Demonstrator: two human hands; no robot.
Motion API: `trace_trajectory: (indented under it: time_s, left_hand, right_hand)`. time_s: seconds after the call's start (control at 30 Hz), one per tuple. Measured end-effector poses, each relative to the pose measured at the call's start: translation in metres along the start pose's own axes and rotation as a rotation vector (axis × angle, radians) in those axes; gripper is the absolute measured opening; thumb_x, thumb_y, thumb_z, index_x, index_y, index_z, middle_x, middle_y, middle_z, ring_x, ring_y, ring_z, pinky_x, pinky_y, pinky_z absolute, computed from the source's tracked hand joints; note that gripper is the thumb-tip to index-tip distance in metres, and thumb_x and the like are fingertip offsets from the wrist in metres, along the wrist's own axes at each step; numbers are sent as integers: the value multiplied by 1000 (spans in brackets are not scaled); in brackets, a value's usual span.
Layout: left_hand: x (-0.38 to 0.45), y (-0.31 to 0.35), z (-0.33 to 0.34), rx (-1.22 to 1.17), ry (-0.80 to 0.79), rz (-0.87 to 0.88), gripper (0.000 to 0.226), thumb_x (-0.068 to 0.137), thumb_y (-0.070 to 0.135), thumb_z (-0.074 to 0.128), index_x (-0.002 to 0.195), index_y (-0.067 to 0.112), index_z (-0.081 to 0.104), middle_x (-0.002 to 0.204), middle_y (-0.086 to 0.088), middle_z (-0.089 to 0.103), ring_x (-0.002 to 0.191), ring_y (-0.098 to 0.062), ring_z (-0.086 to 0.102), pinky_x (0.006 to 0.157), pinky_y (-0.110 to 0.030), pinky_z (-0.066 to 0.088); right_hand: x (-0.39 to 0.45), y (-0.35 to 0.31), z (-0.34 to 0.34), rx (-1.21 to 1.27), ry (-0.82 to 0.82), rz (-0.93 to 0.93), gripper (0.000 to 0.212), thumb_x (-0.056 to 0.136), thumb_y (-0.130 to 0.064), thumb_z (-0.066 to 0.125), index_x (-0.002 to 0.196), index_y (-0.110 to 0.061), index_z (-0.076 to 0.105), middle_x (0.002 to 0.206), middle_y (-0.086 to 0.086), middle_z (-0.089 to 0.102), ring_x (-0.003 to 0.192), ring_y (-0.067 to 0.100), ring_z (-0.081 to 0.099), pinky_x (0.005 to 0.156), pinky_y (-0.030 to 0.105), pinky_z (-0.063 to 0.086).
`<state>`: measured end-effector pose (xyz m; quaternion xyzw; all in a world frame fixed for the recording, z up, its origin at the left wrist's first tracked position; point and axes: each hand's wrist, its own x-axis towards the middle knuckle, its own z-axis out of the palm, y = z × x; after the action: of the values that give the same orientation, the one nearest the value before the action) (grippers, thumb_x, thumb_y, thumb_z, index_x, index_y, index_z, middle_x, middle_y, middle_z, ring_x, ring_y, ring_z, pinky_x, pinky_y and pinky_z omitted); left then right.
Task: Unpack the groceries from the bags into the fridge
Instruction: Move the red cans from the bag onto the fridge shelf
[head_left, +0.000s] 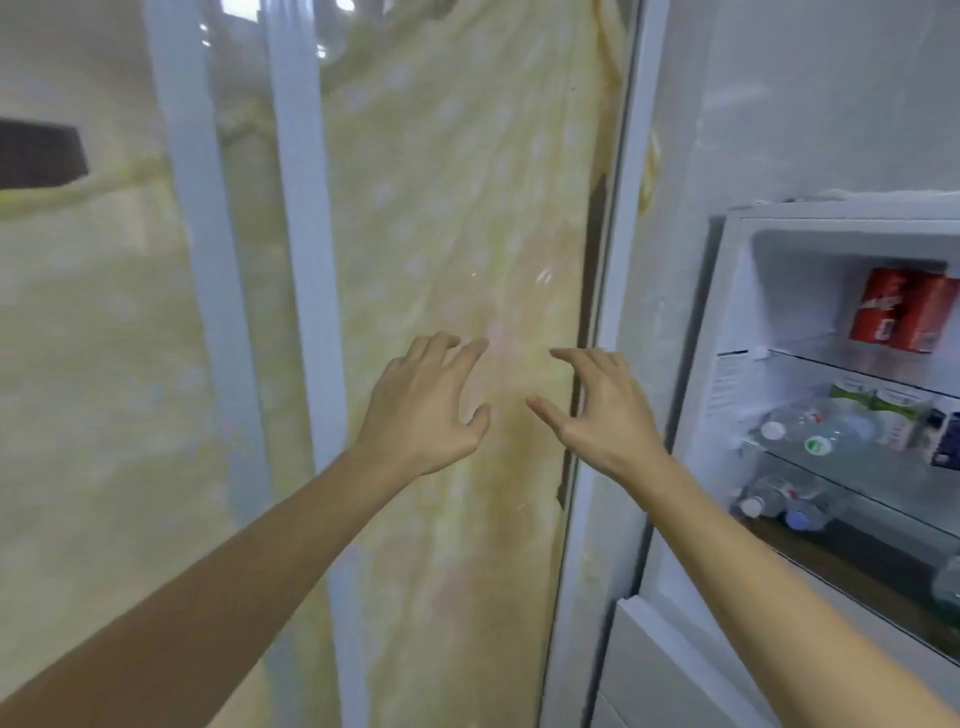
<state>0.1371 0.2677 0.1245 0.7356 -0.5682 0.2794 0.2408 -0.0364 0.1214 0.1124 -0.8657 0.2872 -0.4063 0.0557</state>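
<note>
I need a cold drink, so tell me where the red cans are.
In the head view, the red cans stand on the top shelf of the open fridge at the right edge, above the shelves of water bottles.

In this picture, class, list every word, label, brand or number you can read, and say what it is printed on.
Nothing reads clearly enough to quote.
Red cans, top fridge shelf: white lettering, too blurred.
Green-and-white cartons, middle shelf: print too small.
Dark blue pack at the frame's right edge: white marks, unreadable.
Sticker on the fridge's inner left wall: fine print, illegible.
Water bottles: labels blurred.
</note>
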Motion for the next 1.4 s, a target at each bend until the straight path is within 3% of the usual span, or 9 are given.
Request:
trace_trajectory:
  time_s: [0.17, 0.37, 0.53, 0.77, 0.97, 1.1, 1.17, 1.27, 1.4]
  left_hand:
    - [-110, -88, -83, 87, 38, -175, 69, 88, 51, 58, 152, 32, 41, 141, 6, 50, 130, -18, 46, 92, -41, 52]
    - [-258, -171, -180, 265, 34, -396, 69, 89, 51, 61, 152, 31, 41, 142, 5, 49, 131, -18, 46, 92, -40, 51]
    - [-381, -211, -244, 345, 9, -601, 68, 90, 52, 55, 152, 29, 42, 141, 2, 52, 127, -20, 50, 88, -44, 55]
    - [-548, -236, -304, 475, -24, -1004, 70, 88, 47, 56, 154, 28, 40, 140, 2, 52, 127, -21, 47, 93, -42, 52]
    - [-655, -239, -318, 582, -70, -1330, 72, 85, 47, 56, 152, 24, 41, 135, 0, 56, 122, -23, 51, 89, -41, 52]
    - [-702, -234, -304, 602, -63, -1540, 64, 91, 41, 63, 150, 25, 44, 132, 1, 57, 120, -22, 52, 86, -40, 52]
    - [-722, -235, -289, 583, -74, -1640, 62, 92, 39, 65, 149, 27, 45, 133, 3, 56, 123, -22, 51, 89, -40, 51]
    - [-753, -242, -263, 502, -105, -1770, 58, 93, 40, 62, 148, 29, 46, 134, 5, 55, 126, -21, 50, 93, -40, 51]
    - [-797, -269, -228, 385, -134, -1886, 57, 96, 47, 54, 150, 32, 43, 141, 8, 51, 132, -18, 50, 96, -39, 51]
  right_hand:
    - [-42, -134, 62, 182, -95, -264, 66, 88, -64, 63, 142, -27, 55, 134, -9, 59, 128, 19, 48, 102, 40, 47]
    - [-97, -288, 116, 362, -218, -444, 66, 89, -64, 64, 143, -26, 55, 132, -7, 59, 126, 18, 48, 102, 35, 44]
    - [-152, -393, 161, 476, -336, -572, 66, 89, -64, 62, 143, -26, 54, 129, -8, 57, 123, 18, 48, 96, 36, 47]
    - [-242, -512, 235, 671, -624, -779, 64, 91, -57, 66, 146, -28, 50, 136, -10, 53, 129, 14, 43, 99, 32, 44]
    - [-308, -600, 304, 839, -849, -949, 59, 88, -47, 73, 141, -28, 54, 128, -9, 57, 122, 19, 50, 97, 34, 48]
    - [-353, -642, 348, 879, -1027, -1069, 59, 89, -48, 71, 142, -28, 55, 140, -9, 56, 137, 17, 45, 107, 31, 42]
    - [-377, -656, 370, 844, -1109, -1116, 56, 90, -47, 71, 140, -28, 56, 135, -10, 59, 132, 17, 49, 99, 28, 43]
    - [-417, -671, 405, 764, -1267, -1189, 53, 92, -45, 67, 140, -26, 55, 132, -7, 59, 124, 22, 54, 94, 39, 52]
    - [-469, -693, 450, 653, -1419, -1226, 45, 95, -36, 64, 137, -20, 57, 125, -2, 61, 117, 23, 57, 86, 32, 47]
